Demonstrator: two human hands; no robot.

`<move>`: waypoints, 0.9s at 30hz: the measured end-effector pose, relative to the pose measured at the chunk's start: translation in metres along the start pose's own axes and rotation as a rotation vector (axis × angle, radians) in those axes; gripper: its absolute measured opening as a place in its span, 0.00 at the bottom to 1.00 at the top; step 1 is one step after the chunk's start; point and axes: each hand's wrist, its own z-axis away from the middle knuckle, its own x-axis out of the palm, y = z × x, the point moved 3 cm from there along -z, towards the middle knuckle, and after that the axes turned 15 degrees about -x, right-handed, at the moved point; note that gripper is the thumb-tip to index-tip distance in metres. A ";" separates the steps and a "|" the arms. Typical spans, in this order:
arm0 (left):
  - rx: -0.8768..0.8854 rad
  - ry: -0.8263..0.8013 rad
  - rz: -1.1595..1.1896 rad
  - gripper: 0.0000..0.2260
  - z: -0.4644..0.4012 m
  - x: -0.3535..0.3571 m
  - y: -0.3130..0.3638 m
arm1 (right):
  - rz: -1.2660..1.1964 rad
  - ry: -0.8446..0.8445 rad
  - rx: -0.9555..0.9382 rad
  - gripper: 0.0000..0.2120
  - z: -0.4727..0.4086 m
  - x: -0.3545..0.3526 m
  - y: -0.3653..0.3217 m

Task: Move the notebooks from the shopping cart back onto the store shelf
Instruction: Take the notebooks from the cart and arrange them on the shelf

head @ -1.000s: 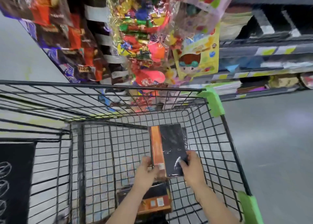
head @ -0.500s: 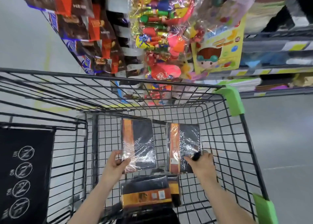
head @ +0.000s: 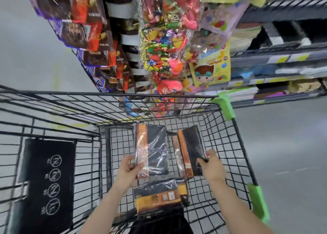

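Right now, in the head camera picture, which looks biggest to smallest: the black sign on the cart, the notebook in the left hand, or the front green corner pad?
1. black sign, clearly the largest.
2. notebook in the left hand.
3. front green corner pad, smallest, though it sits farther from the camera, so its true size is unsure.

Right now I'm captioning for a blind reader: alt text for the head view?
Each hand, left hand and right hand, holds a shrink-wrapped black-and-orange notebook pack upright over a wire shopping cart; another pack lies inside.

Nothing legible; the cart's black placard [head: 47,182] shows only crossed-out circle symbols.
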 end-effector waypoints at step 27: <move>0.323 0.031 -0.099 0.19 0.185 0.239 0.152 | -0.519 0.309 -0.082 0.13 0.054 -0.340 0.161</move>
